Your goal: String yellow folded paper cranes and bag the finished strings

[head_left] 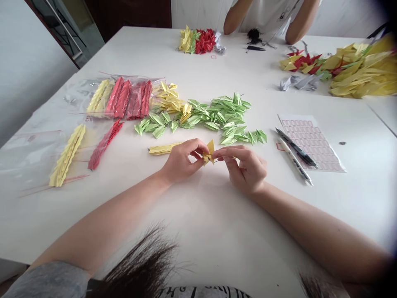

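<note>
My left hand (187, 159) pinches a yellow folded paper crane (209, 151) between thumb and fingertips, just above the white table. From the right, my right hand (246, 167) reaches the crane's edge with its fingers pressed together. A thin dark line shows by those fingertips, too small to name for sure. Beside my left hand lies a strand of stacked yellow paper cranes (163, 149), partly hidden behind it. Beyond both hands spreads a loose pile of green folded paper cranes (217, 112), with yellow folded pieces (170, 98) at its left.
Clear plastic bags (77, 97) with yellow and red strands (116, 97) lie left. A black pen (296, 147) and a white pen (296, 161) rest by a label sheet (313, 142). Across the table, a person's arms (237, 16) lean near black thread (254, 35) and more folded paper (362, 70).
</note>
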A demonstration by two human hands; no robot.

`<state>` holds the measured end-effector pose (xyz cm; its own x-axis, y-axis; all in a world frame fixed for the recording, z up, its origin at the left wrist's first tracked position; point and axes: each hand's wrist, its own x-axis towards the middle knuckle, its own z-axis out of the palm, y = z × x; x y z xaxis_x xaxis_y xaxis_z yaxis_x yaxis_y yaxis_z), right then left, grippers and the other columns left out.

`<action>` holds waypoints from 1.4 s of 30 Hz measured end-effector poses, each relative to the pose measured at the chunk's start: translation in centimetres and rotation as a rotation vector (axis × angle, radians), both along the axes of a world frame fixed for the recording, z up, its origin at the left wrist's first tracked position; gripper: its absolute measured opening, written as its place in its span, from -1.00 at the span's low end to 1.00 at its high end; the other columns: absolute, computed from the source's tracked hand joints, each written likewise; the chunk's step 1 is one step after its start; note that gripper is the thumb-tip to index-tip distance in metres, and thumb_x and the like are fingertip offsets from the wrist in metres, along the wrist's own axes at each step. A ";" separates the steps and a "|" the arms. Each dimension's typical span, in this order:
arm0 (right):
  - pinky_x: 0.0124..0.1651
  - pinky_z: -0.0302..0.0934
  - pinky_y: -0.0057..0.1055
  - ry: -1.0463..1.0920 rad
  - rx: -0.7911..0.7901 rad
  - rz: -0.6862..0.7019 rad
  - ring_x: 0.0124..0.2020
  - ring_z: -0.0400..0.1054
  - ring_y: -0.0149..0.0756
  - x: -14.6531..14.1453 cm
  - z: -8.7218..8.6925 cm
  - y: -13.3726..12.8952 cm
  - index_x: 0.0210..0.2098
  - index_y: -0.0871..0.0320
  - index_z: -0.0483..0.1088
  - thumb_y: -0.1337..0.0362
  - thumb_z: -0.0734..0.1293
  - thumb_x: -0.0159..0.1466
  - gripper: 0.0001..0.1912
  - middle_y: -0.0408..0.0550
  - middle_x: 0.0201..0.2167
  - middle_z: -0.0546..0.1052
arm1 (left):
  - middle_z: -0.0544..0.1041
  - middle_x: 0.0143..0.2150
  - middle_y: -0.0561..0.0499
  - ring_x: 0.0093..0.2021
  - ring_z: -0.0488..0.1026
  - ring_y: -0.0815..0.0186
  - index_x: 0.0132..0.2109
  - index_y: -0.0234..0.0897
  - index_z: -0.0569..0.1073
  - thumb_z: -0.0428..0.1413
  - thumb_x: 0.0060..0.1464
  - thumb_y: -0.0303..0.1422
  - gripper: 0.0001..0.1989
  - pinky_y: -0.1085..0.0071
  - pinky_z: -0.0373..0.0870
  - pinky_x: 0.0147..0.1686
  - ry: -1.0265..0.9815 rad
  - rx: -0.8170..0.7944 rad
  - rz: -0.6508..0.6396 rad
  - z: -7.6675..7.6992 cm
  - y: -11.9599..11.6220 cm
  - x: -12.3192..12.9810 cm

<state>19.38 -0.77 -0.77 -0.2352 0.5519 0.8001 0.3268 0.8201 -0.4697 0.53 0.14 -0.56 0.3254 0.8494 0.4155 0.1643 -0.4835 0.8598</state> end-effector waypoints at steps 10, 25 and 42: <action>-0.39 0.47 -0.32 0.023 0.045 0.025 -0.37 0.55 -0.28 0.0 0.1 0.1 -0.01 -0.01 0.40 0.45 0.22 0.37 -0.70 -0.07 -0.31 0.62 | 0.53 -0.32 0.01 -0.29 0.51 0.38 -0.32 -0.28 0.46 0.17 0.06 -0.40 -0.95 0.45 0.54 -0.26 -0.036 -0.048 0.017 -0.1 0.0 0.0; -0.33 0.41 -0.43 0.028 -0.543 -0.104 -0.43 0.53 -0.36 -0.7 0.5 0.6 -0.25 0.15 0.45 0.27 0.31 0.31 -0.90 -0.11 -0.42 0.58 | 0.52 -0.23 0.00 -0.17 0.52 0.36 -0.21 -0.24 0.60 0.11 0.07 -0.66 -0.72 0.47 0.50 -0.19 0.112 0.442 0.401 -0.6 0.8 -0.6; -0.50 0.07 -0.54 -0.327 -0.570 -0.007 -0.68 0.12 -0.50 -0.2 0.7 0.0 -0.01 0.22 0.50 0.26 0.15 0.39 -0.65 -0.28 -0.71 0.31 | 0.48 -0.24 0.03 -0.20 0.49 0.40 -0.17 -0.20 0.62 0.11 0.07 -0.67 -0.68 0.48 0.49 -0.17 0.147 0.466 0.417 -0.9 1.4 -1.1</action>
